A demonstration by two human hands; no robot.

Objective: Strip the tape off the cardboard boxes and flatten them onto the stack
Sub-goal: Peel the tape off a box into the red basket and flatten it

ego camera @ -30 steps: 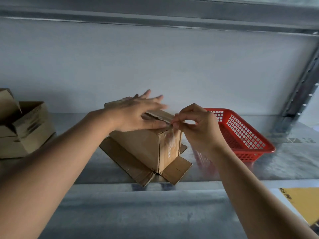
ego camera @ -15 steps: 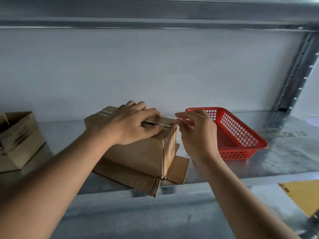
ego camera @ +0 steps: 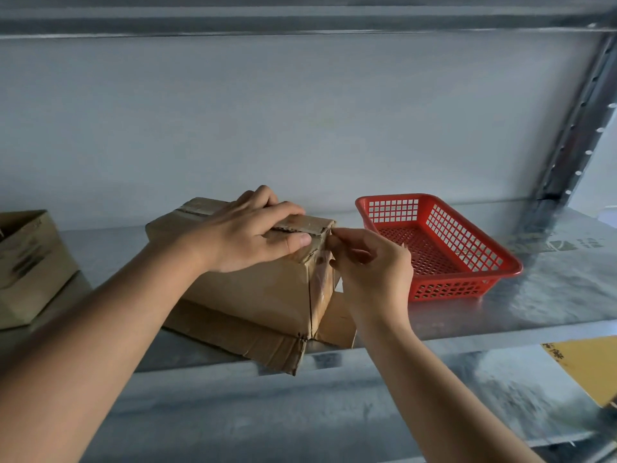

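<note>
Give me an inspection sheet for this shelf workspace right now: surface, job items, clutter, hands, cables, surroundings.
Surface: metal shelf, shiny, with a lower ledge in front.
Job's things: cardboard box standing on its splayed bottom flaps, clear tape down its right corner; second cardboard box at far left.
Clutter: red basket right of the box, nothing seen inside; yellow sheet at lower right.
Hands: left hand presses on the box top; right hand has a pinch grip at the box's top right corner, seemingly on the tape end.
Cables: nothing seen.
Surroundings: pale back wall, perforated steel upright at right.
</note>
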